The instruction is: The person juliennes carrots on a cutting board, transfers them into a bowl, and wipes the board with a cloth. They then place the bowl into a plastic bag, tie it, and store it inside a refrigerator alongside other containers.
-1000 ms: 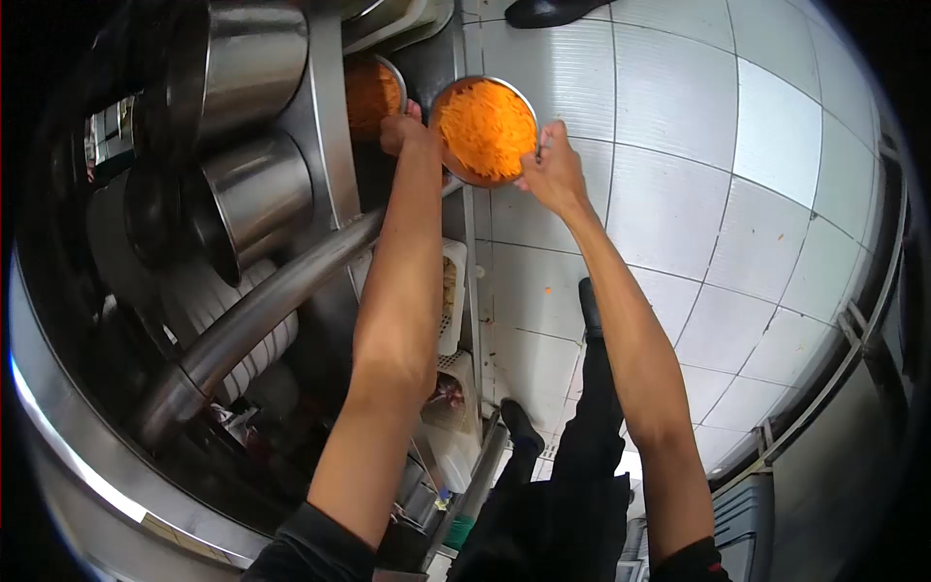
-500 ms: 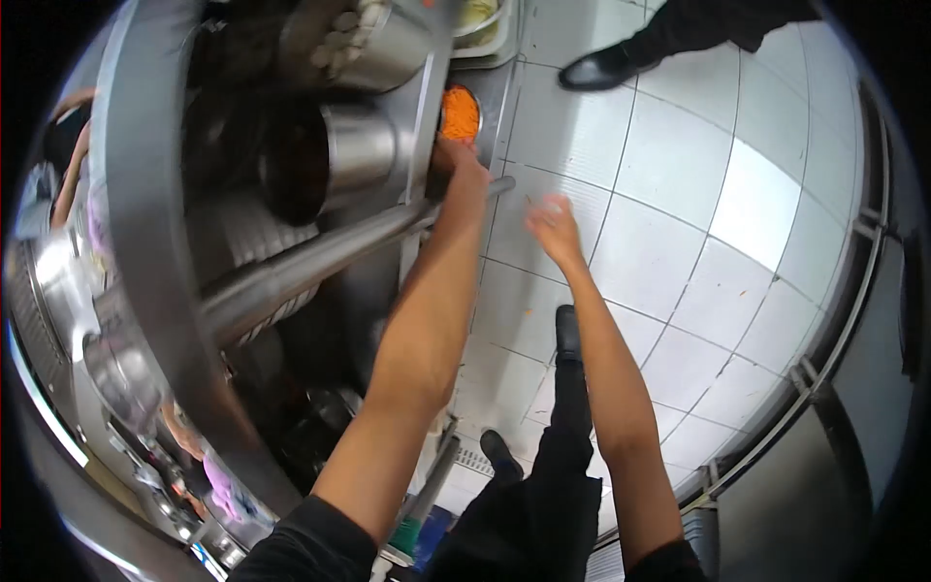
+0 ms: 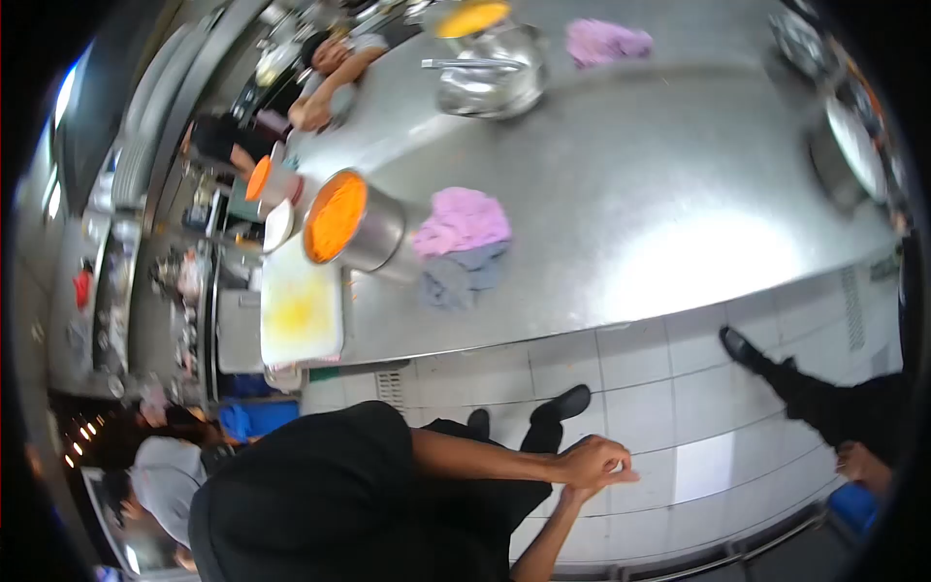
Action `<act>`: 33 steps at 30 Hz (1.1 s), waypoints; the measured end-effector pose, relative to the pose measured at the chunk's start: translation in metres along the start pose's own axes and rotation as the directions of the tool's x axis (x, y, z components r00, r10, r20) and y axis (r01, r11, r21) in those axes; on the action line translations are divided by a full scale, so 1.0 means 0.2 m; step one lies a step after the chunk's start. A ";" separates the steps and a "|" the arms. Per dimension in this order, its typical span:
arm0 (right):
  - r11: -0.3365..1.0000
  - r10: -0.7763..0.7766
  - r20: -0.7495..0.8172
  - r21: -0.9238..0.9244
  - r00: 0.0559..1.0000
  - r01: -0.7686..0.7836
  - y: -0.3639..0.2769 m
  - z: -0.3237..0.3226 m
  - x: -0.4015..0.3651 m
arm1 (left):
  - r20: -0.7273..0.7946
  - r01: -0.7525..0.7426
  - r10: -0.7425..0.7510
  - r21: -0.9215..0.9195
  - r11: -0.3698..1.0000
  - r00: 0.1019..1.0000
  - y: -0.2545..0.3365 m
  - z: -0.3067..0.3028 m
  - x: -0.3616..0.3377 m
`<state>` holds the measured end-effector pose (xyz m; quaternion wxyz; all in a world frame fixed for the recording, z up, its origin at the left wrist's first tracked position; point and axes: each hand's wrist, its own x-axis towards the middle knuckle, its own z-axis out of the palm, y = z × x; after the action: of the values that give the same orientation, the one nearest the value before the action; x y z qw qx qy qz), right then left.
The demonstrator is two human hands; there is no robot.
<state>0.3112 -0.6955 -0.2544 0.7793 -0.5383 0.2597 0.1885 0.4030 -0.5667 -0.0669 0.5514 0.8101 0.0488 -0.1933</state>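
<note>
The left hand [image 3: 593, 454] and right hand [image 3: 582, 487] meet low over the floor [image 3: 659, 388]. The left hand's fingers curl together over the right. The right hand's own fingers are mostly hidden, so I cannot tell how they stand. No object shows in either hand. The floor is glossy, pale square tile with dark grout. A black shoe [image 3: 562, 402], smooth and pointed, rests on it just beyond the hands, at the end of a black trouser leg.

Farther off runs a brushed steel table [image 3: 659, 213], glaring under the lights. On its left part stands a round steel pot [image 3: 361, 229], brim-full of fine orange shreds. A crumpled pink cloth [image 3: 462, 219] touches the pot's right side, and a limp grey cloth [image 3: 460, 277] lies just nearer. A white rectangular board [image 3: 301, 312], stained yellow in the middle, lies left of the grey cloth at the table's near edge. A shiny steel bowl [image 3: 490, 80] sits at the far side.

At the right, another person's black shoe [image 3: 741, 345] is on the tiles.
</note>
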 end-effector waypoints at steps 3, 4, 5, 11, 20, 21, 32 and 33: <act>0.912 0.123 0.395 0.316 0.910 -0.261 -0.43 0.56 -0.22 | -0.216 -0.312 0.371 0.264 0.913 0.903 0.13 -0.19 -0.25; 0.838 0.155 0.540 0.371 0.827 -0.400 -0.56 0.72 -0.29 | -0.340 -0.406 0.577 0.457 0.791 0.742 0.13 -0.23 -0.32; 0.768 0.161 0.672 0.374 0.723 -0.519 -0.69 0.88 -0.35 | -0.331 -0.466 0.603 0.408 0.785 0.726 0.11 -0.35 -0.39; 0.837 -0.201 0.765 -0.190 0.612 0.513 -0.94 1.86 -0.49 | -0.716 0.137 0.010 0.147 0.980 0.698 -0.48 -0.52 -1.35; -0.408 -0.006 0.926 -0.347 0.378 0.844 -0.72 2.47 -0.22 | -0.896 -0.213 -0.426 -0.443 0.871 0.125 -0.61 -1.13 -1.79; -0.418 -0.001 0.922 -0.351 0.386 0.838 -0.76 2.46 -0.21 | -0.844 -0.293 -0.508 -0.536 0.791 0.172 -0.52 -1.24 -1.78; -0.354 -0.344 0.738 -0.675 0.581 0.647 -1.04 2.38 0.57 | -0.737 -0.424 -0.675 -0.621 0.659 0.032 -0.64 -2.04 -1.28; -0.404 -0.300 0.741 -0.669 0.601 0.624 -1.01 2.43 0.55 | -0.726 -0.418 -0.687 -0.629 0.655 0.016 -0.63 -2.03 -1.26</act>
<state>0.6128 -0.3090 -0.0329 0.1406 -0.9378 -0.3173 0.0107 0.2401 -0.1136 0.0444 0.5932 0.3863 0.5801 0.4031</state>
